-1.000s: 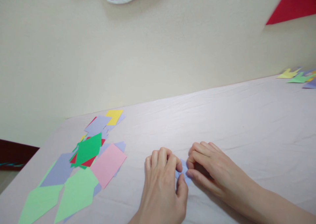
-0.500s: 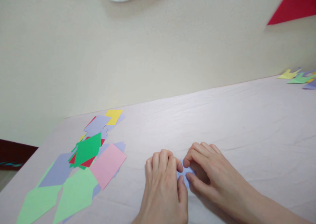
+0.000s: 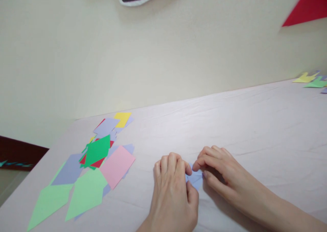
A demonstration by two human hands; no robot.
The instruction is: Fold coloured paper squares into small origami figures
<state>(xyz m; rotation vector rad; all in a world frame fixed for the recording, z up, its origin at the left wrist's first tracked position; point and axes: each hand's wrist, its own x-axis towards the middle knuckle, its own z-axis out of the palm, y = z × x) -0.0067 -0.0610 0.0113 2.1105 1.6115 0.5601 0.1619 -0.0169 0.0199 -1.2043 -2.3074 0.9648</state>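
A small piece of folded light blue paper (image 3: 196,181) lies on the cloth-covered table between my hands, partly hidden by my fingers. My left hand (image 3: 175,187) is curled over its left side, with the thumb and index finger closed on it. At the right side of the paper is my right hand (image 3: 222,172), fingers bent. Its index fingertip touches the upper edge and the thumb tip is at the right edge, the two close together. Fold lines show on the bit of paper between the hands.
To the left lie loose coloured sheets: pink paper (image 3: 117,167), dark green paper (image 3: 98,152), light green paper (image 3: 87,191) and yellow paper (image 3: 124,119). Folded paper shapes (image 3: 305,77) stand at the far right by the wall (image 3: 178,55). A red piece (image 3: 309,7) is on the wall.
My right thumb has drawn back to the right edge of the paper, nearer the index fingertip, uncovering more of it. My left hand keeps its hold. The view has shifted slightly.
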